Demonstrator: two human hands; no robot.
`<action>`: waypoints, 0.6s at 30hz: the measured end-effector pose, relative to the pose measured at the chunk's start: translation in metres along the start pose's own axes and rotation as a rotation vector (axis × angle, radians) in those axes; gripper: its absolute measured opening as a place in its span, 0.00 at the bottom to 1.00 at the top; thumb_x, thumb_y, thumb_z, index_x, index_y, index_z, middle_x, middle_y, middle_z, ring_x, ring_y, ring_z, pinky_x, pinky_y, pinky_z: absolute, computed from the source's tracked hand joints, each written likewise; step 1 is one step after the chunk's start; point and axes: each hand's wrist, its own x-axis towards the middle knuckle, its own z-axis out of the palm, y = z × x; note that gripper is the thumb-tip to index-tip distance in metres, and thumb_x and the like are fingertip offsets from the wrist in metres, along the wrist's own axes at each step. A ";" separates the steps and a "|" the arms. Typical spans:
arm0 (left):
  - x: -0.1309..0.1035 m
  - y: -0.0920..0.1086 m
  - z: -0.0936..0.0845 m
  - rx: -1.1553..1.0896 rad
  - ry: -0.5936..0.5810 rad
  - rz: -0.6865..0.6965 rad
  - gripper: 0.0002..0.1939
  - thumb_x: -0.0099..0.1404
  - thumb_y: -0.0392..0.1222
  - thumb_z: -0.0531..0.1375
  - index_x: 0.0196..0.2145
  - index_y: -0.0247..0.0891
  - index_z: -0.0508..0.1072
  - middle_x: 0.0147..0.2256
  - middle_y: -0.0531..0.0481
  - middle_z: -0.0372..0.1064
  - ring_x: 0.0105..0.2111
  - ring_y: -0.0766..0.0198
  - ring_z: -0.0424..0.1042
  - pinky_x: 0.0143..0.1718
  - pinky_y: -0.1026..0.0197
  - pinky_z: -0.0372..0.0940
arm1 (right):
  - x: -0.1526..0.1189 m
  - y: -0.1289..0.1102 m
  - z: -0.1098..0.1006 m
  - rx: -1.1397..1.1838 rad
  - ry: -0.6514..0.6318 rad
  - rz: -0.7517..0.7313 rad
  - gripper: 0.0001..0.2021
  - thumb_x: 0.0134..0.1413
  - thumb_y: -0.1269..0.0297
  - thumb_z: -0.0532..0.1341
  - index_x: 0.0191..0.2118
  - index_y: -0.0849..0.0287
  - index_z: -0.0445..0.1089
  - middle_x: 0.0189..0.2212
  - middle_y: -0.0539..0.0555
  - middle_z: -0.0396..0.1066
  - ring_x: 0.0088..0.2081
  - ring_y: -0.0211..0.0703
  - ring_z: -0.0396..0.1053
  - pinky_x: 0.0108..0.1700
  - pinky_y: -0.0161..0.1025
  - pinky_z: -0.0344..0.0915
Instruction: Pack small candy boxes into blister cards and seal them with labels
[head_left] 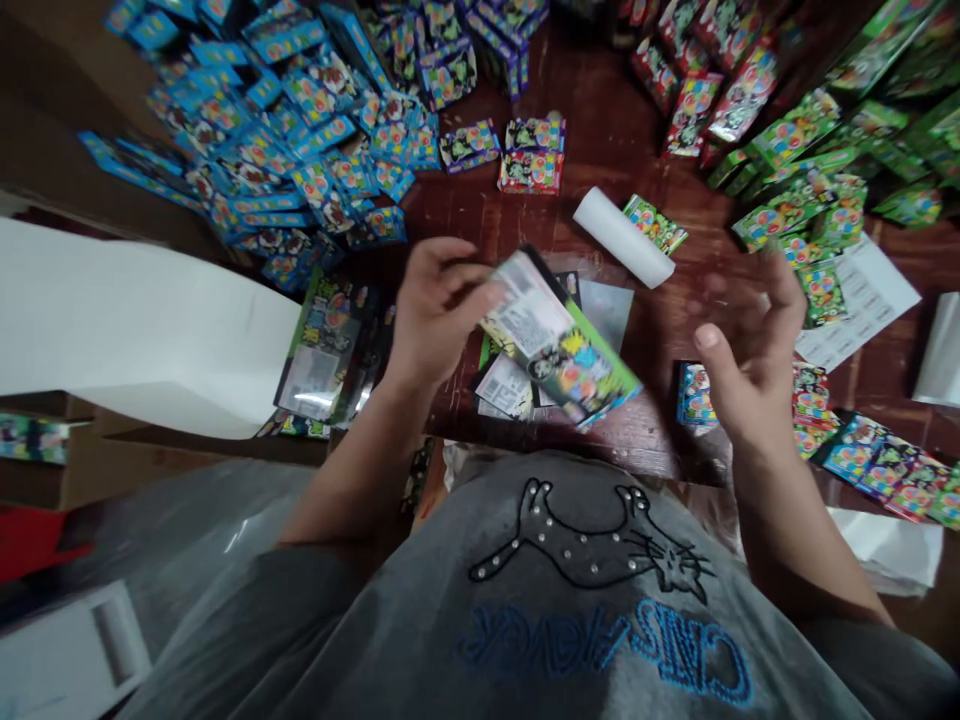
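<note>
Between the thumb and fingers of my left hand (442, 315) is a printed plastic pouch (551, 335). It has a pale label panel, green and black edges and colourful packets or pictures towards its lower end; I cannot tell which. The pouch slants down to the right above other flat printed pouches (506, 388), which it partly covers. My right hand (757, 350) is off to the right with thumb and fingers apart, slightly blurred, holding nothing. Close beside it on the table lies a small blue packet (694, 393), with red packets (811, 392) partly behind the hand.
Blue packets (300, 150) are heaped at the back left, purple ones (448, 75) beside them. Red packets (694, 105) and green packets (799, 215) lie back right. A white roll (624, 237) rests mid-table. Printed pouches (322, 350) are stacked left; a label sheet (862, 300) lies right.
</note>
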 end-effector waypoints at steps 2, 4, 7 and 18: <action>-0.012 -0.006 -0.004 -0.079 0.055 0.010 0.32 0.62 0.57 0.77 0.59 0.55 0.69 0.45 0.55 0.79 0.45 0.58 0.80 0.41 0.57 0.77 | -0.020 0.006 0.007 0.051 0.026 0.085 0.38 0.69 0.49 0.67 0.77 0.28 0.49 0.66 0.56 0.68 0.65 0.55 0.73 0.61 0.56 0.77; -0.032 -0.019 0.000 -0.073 -0.004 0.003 0.39 0.64 0.63 0.74 0.66 0.60 0.63 0.51 0.53 0.79 0.50 0.56 0.80 0.42 0.56 0.77 | -0.033 0.010 0.022 0.126 0.047 0.169 0.40 0.68 0.49 0.67 0.77 0.30 0.46 0.62 0.56 0.70 0.56 0.50 0.79 0.56 0.53 0.80; -0.063 -0.044 0.009 -0.020 -0.175 -0.036 0.41 0.64 0.64 0.74 0.68 0.57 0.64 0.57 0.49 0.77 0.51 0.54 0.80 0.44 0.56 0.76 | -0.035 0.014 0.042 0.181 0.185 0.203 0.39 0.68 0.51 0.68 0.75 0.31 0.46 0.53 0.53 0.72 0.47 0.45 0.79 0.53 0.50 0.81; -0.075 -0.043 0.022 0.097 -0.449 0.001 0.30 0.65 0.48 0.74 0.60 0.45 0.69 0.57 0.42 0.75 0.54 0.55 0.79 0.53 0.53 0.76 | -0.007 0.018 0.040 -0.176 0.119 -0.089 0.51 0.67 0.44 0.66 0.81 0.32 0.28 0.73 0.60 0.57 0.74 0.63 0.62 0.69 0.66 0.70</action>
